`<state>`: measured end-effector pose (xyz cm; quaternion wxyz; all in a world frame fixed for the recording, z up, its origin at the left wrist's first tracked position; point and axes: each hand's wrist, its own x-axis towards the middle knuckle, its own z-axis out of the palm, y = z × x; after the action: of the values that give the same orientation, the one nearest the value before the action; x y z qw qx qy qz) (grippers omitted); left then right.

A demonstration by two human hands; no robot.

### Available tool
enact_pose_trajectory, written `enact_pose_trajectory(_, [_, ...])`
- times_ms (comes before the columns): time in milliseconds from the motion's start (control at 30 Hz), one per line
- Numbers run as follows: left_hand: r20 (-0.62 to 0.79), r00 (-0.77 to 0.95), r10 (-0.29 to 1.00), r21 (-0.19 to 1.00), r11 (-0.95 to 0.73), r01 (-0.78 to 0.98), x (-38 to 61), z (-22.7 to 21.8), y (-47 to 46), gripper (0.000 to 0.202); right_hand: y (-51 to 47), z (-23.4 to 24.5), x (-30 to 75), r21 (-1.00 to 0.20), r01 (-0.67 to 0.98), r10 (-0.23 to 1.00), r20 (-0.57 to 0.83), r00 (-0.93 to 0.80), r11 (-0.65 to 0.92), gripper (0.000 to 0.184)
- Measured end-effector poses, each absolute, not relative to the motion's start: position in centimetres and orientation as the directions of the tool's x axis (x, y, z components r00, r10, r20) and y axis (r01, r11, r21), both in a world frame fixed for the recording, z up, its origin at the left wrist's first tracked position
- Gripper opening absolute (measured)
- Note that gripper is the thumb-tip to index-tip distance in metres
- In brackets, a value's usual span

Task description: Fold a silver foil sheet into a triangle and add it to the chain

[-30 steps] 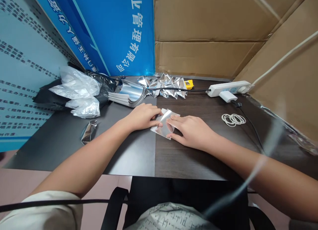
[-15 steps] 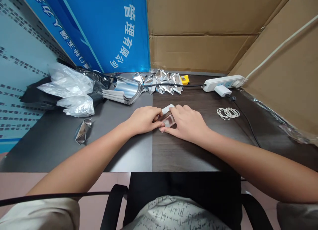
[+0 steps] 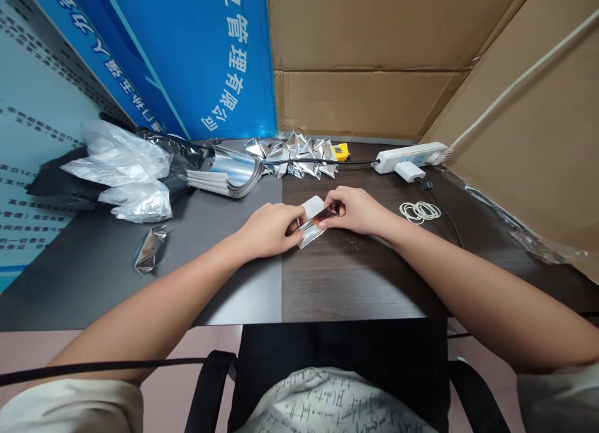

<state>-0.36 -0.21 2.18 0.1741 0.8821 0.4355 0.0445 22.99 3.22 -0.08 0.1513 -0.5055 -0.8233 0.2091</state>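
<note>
Between my hands, over the middle of the table, is a small silver foil sheet [image 3: 309,232] with a white part at its far end. My left hand [image 3: 274,229] is closed on its left edge, thumb on top. The fingers and thumb of my right hand [image 3: 358,209] pinch a raised, dark-reflecting flap of the foil on the right. The foil is partly folded, and the fingers hide some of its edges. A folded foil piece [image 3: 150,251] lies apart on the left, beyond my left forearm.
At the back stand a curved stack of silver sheets [image 3: 236,170], several pointed folded foil pieces [image 3: 304,155] and a yellow object [image 3: 342,151]. Plastic bags [image 3: 126,165] lie left. A power strip [image 3: 407,156] with a plugged adapter and a white cord coil [image 3: 420,212] are right.
My right hand has shifted from lying flat over the foil to pinching its right side, lifting a flap. My left hand stays on the left edge. The view has shifted slightly.
</note>
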Motion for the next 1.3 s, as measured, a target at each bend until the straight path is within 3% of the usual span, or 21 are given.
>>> enact_pose_trajectory(367, [-0.051, 0.614, 0.788, 0.307, -0.573, 0.76, 0.2, 1.8, -0.4, 0.007, 4.4, -0.3, 24.2, -0.615, 0.643, 0.832, 0.037, -0.554, 0.456, 0.016])
enact_pose_trajectory(500, [-0.027, 0.63, 0.776, 0.28, -0.6, 0.75, 0.1, 1.7, -0.4, 0.016, 4.6, 0.2, 24.7, -0.617, 0.635, 0.807, 0.0, -0.59, 0.464, 0.015])
enact_pose_trajectory(633, [0.012, 0.711, 0.703, 0.133, -0.706, 0.695, -0.1, 1.8, -0.8, 0.024, 4.5, 0.6, 24.7, -0.535, 0.671, 0.797, 0.008, -0.604, 0.514, 0.014])
enact_pose_trajectory(733, [0.011, 0.788, 0.615, 0.074, -0.787, 0.613, -0.3, 1.8, -0.9, 0.029, 4.3, 1.0, 24.7, -0.462, 0.66, 0.754, 0.032, -0.656, 0.593, 0.025])
enact_pose_trajectory(933, [0.023, 0.871, 0.491, 0.135, -0.865, 0.484, -1.1, 1.8, -0.5, 0.031, 3.0, 1.8, 25.5, -0.304, 0.626, 0.66, 0.013, -0.751, 0.719, 0.039])
enact_pose_trajectory(1100, [0.005, 0.911, 0.412, 0.154, -0.9, 0.407, -1.6, 1.8, -0.2, 0.038, -0.5, 1.3, 25.6, -0.082, 0.689, 0.694, 0.051, -0.719, 0.72, 0.06])
enact_pose_trajectory(1200, [0.001, 0.916, 0.401, 0.18, -0.901, 0.394, -1.7, 1.7, 0.0, 0.038, -3.0, 0.6, 24.8, 0.038, 0.719, 0.71, 0.133, -0.692, 0.694, 0.061])
enact_pose_trajectory(1300, [0.007, 0.917, 0.398, 0.199, -0.899, 0.389, -1.7, 1.6, 0.0, 0.036, -5.1, -0.4, 23.7, 0.048, 0.731, 0.713, 0.186, -0.676, 0.681, 0.057])
